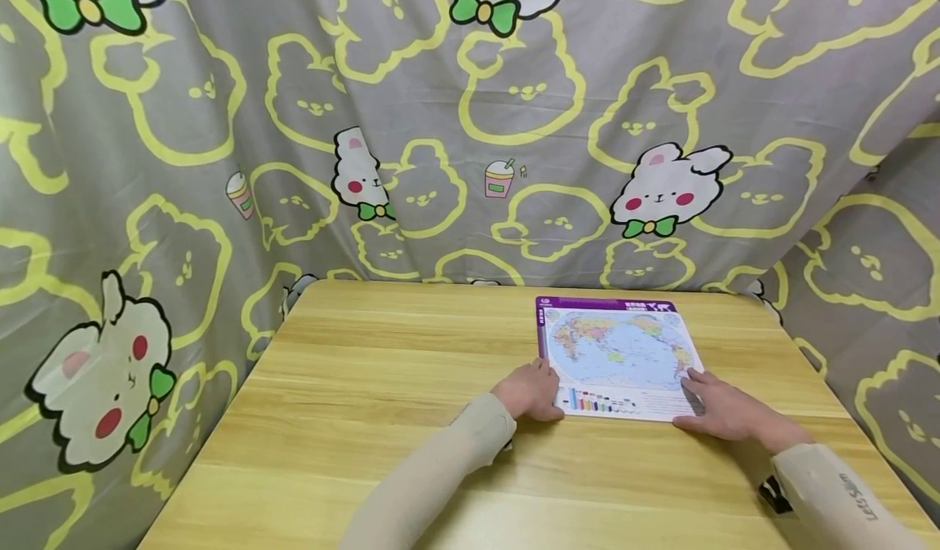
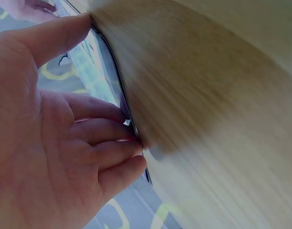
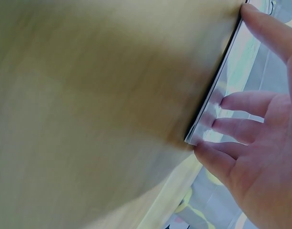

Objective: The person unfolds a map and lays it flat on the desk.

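A flat rectangular world map [image 1: 617,374] with a purple top border lies on the wooden table, right of the middle in the head view. My left hand [image 1: 530,390] touches its left edge near the front corner, fingers extended and thumb at the corner. At the opposite side, my right hand [image 1: 727,407] rests its fingertips on the right edge, thumb by the near right corner. Both wrist views show the map's thin, dark-lined edge [image 3: 213,93] against the fingertips, with the palms facing it. Neither hand curls its fingers round the map.
Light wood grain covers the tabletop [image 1: 352,387]. A grey curtain [image 1: 411,109] printed with yellow outlines and white rabbits hangs behind the table and along its sides. Dark straps show under both beige sleeves [image 1: 441,468].
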Motion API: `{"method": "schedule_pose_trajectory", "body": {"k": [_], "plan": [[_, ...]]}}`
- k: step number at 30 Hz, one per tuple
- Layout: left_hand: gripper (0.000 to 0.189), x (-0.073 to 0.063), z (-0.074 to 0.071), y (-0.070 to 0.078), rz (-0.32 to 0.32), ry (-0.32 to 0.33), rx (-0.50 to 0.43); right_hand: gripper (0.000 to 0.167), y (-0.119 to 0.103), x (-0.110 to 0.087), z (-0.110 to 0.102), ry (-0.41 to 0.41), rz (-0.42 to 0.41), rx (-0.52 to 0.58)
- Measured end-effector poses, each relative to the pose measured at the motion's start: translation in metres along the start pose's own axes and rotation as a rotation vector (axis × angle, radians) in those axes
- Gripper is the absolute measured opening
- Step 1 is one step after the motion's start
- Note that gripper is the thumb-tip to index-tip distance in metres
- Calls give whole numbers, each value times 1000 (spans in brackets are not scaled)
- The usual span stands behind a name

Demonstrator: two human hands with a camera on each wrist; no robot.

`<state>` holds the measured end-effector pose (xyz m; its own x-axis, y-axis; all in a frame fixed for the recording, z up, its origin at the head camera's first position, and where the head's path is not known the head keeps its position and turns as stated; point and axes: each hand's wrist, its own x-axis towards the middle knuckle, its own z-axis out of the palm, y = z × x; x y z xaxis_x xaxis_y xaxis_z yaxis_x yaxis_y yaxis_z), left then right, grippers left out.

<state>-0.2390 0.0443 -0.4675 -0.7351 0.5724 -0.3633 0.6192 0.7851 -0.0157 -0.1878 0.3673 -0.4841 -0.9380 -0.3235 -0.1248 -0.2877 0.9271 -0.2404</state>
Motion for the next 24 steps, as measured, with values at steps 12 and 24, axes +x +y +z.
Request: {"method": "schedule_pose_trajectory", "body": {"k": [12, 24], "plan": [[73, -4, 0, -6, -12, -9, -20, 88, -6, 0, 3, 8, -21, 2], [73, -11, 3, -19, -14, -10, -37, 86, -16, 2, 4, 3, -47, -7]]}}
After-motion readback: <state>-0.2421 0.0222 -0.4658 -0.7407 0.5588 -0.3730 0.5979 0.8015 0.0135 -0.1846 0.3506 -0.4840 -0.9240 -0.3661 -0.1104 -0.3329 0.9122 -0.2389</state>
